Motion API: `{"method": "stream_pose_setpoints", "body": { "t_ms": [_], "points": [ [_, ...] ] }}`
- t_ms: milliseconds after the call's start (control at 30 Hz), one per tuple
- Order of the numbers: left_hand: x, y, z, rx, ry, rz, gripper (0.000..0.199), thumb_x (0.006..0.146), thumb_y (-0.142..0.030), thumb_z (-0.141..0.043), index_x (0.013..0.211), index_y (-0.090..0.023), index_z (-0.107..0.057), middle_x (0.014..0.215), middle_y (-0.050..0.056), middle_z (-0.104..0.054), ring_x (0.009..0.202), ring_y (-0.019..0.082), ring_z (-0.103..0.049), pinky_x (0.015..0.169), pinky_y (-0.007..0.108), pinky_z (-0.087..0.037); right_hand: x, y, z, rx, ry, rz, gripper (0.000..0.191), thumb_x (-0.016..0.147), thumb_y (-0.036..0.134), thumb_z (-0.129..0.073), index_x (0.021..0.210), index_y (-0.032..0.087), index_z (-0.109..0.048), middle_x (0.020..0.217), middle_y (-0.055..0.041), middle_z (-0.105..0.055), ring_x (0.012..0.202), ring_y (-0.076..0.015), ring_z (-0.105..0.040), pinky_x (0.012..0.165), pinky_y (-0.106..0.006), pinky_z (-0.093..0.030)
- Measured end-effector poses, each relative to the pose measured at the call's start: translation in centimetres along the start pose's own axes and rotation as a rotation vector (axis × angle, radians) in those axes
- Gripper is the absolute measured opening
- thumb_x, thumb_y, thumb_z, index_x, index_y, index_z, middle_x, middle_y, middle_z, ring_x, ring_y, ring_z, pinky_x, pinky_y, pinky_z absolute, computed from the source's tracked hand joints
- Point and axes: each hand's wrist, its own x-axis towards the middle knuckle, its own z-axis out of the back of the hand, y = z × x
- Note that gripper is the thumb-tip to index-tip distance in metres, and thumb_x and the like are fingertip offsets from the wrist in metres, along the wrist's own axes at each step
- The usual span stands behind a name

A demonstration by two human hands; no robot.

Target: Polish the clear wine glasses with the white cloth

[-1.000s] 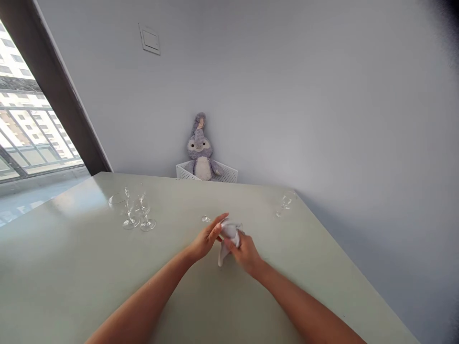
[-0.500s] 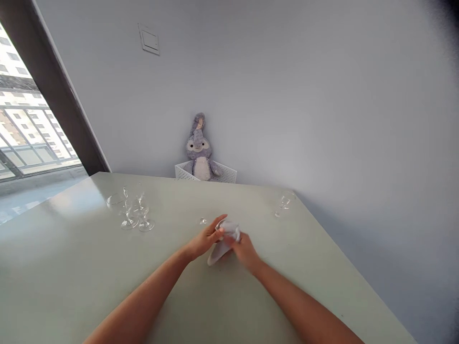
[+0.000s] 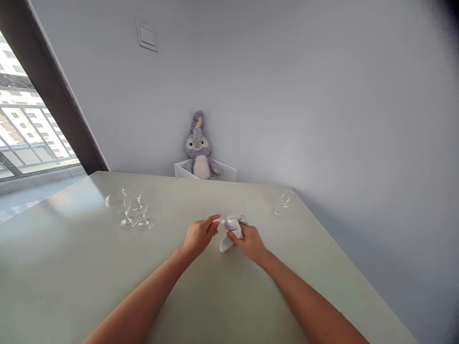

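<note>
A white cloth [image 3: 227, 243] is wrapped partly around the bowl of a small clear glass [image 3: 231, 224] above the middle of the table. My right hand [image 3: 250, 241] grips the cloth and the bowl from the right, with the cloth's lower end hanging below the fingers. From the left, my left hand [image 3: 200, 234] pinches the foot end of the glass between thumb and fingers. The glass lies sideways between the two hands. Its rim shows near my right fingertips.
Several clear stemmed glasses [image 3: 144, 222] stand close together on the left of the pale table [image 3: 107, 267]. Another glass [image 3: 284, 200] is at the right back edge. Behind the table, a plush toy [image 3: 201, 167] sits in a white basket [image 3: 227, 174] against the wall.
The glass has been turned so its foot points left. My left hand has moved from the bowl to the foot end, and my right hand now holds the bowl through the cloth.
</note>
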Motion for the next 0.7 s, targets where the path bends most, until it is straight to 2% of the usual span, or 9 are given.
{"method": "stream_pose_setpoints", "body": {
  "t_ms": [67,133,233,300,400,467,533,600,700],
  "points": [
    [0.0,0.3,0.4,0.233,-0.099,-0.175,0.041,0.082,-0.046,-0.041,0.113,-0.022,-0.055,0.096,0.010,-0.063,0.093,0.023,-0.055,0.082,0.036,-0.039,0.4,-0.2,1.1,0.140,0.047,-0.069,0.025,0.073,0.041,-0.056,0.063,0.018,-0.058,0.048,0.0015,-0.054,0.042,-0.0120,-0.051,0.046,-0.024,-0.040],
    [0.0,0.6,0.4,0.352,-0.029,-0.311,0.041,0.079,-0.045,-0.047,0.112,-0.022,-0.054,0.098,0.010,-0.062,0.096,0.023,-0.053,0.085,0.037,-0.036,0.5,0.0,2.0,0.320,0.149,-0.105,0.026,0.071,0.042,-0.058,0.068,0.016,-0.061,0.052,0.0015,-0.055,0.040,-0.0109,-0.050,0.043,-0.024,-0.041],
    [0.0,1.1,0.0,0.441,0.126,-0.293,0.034,0.085,-0.040,-0.038,0.106,-0.022,-0.056,0.073,0.005,-0.061,0.070,0.018,-0.056,0.068,0.029,-0.040,0.8,0.2,3.0,0.507,0.285,-0.115,0.032,0.069,0.044,-0.060,0.075,0.013,-0.063,0.059,-0.0006,-0.058,0.044,-0.0121,-0.052,0.044,-0.026,-0.043],
    [0.0,1.5,-0.1,0.505,0.125,-0.215,0.033,0.087,-0.036,-0.032,0.102,-0.022,-0.058,0.067,0.004,-0.058,0.062,0.016,-0.053,0.059,0.025,-0.036,1.2,-0.3,3.6,0.509,0.215,-0.129,0.035,0.069,0.046,-0.060,0.075,0.012,-0.063,0.059,-0.0016,-0.058,0.047,-0.0139,-0.054,0.048,-0.028,-0.045],
    [0.2,2.2,0.3,0.552,0.080,-0.074,0.030,0.085,-0.034,-0.035,0.097,-0.023,-0.060,0.064,0.004,-0.058,0.061,0.016,-0.053,0.056,0.023,-0.032,1.7,-1.2,5.0,0.244,-0.113,-0.128,0.039,0.074,0.050,-0.053,0.072,0.012,-0.063,0.060,-0.0036,-0.059,0.055,-0.0173,-0.055,0.054,-0.031,-0.045],
    [0.4,2.4,0.6,0.553,0.059,0.020,0.028,0.084,-0.033,-0.036,0.092,-0.023,-0.061,0.061,0.002,-0.057,0.059,0.016,-0.053,0.055,0.023,-0.030,1.6,-1.0,5.7,-0.083,-0.259,-0.021,0.039,0.078,0.049,-0.048,0.080,0.014,-0.065,0.071,-0.0067,-0.064,0.069,-0.0222,-0.056,0.064,-0.035,-0.044],
    [0.4,2.3,0.7,0.568,0.026,0.066,0.027,0.084,-0.032,-0.036,0.088,-0.023,-0.061,0.059,0.002,-0.056,0.057,0.015,-0.052,0.053,0.023,-0.028,1.1,0.1,5.7,-0.412,-0.253,0.168,0.040,0.079,0.049,-0.046,0.097,0.019,-0.064,0.097,-0.0093,-0.064,0.092,-0.0283,-0.052,0.079,-0.042,-0.039],
    [0.3,1.9,0.5,0.594,0.000,0.045,0.026,0.084,-0.031,-0.036,0.086,-0.022,-0.060,0.060,0.002,-0.057,0.056,0.015,-0.051,0.053,0.023,-0.028,0.5,1.7,4.6,-0.630,-0.151,0.368,0.045,0.078,0.051,-0.047,0.110,0.022,-0.058,0.121,-0.0091,-0.053,0.112,-0.0326,-0.039,0.091,-0.048,-0.028],
    [-0.2,1.3,-0.2,0.622,0.012,-0.117,0.026,0.085,-0.028,-0.035,0.080,-0.019,-0.060,0.062,0.004,-0.057,0.058,0.015,-0.051,0.054,0.024,-0.030,0.3,3.4,2.1,-0.712,-0.021,0.537,0.043,0.081,0.047,-0.045,0.115,0.022,-0.055,0.128,-0.0083,-0.047,0.123,-0.0322,-0.026,0.098,-0.049,-0.018]
  ]
}}
